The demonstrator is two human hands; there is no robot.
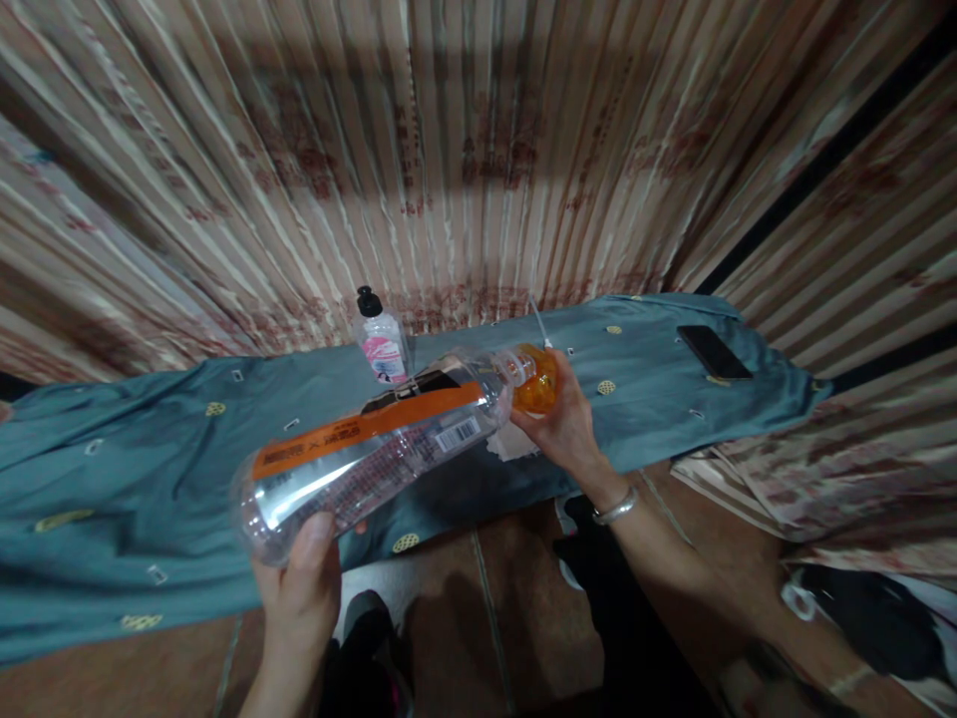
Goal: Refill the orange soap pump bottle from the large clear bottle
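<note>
A large clear plastic bottle (419, 419) with an orange and silver label is held tilted in mid-air, its neck toward the right. My left hand (303, 573) is closed around its base end, thumb on the near side. My right hand (564, 414) grips a small see-through orange container (539, 379) against the large bottle's neck; fingers partly hide where they meet. A thin pale tube (538, 319) sticks up beside the right fingertips; I cannot tell what holds it. Behind the large bottle stands a smaller clear bottle (384, 344) with a black cap and pink label.
A teal patterned cloth (186, 439) covers the long surface. On its right part lies a black phone (713, 352). White crumpled tissue (512, 442) shows below my right hand. A striped floral curtain (478, 179) hangs behind. Dark bags or clothes (871, 618) lie at lower right.
</note>
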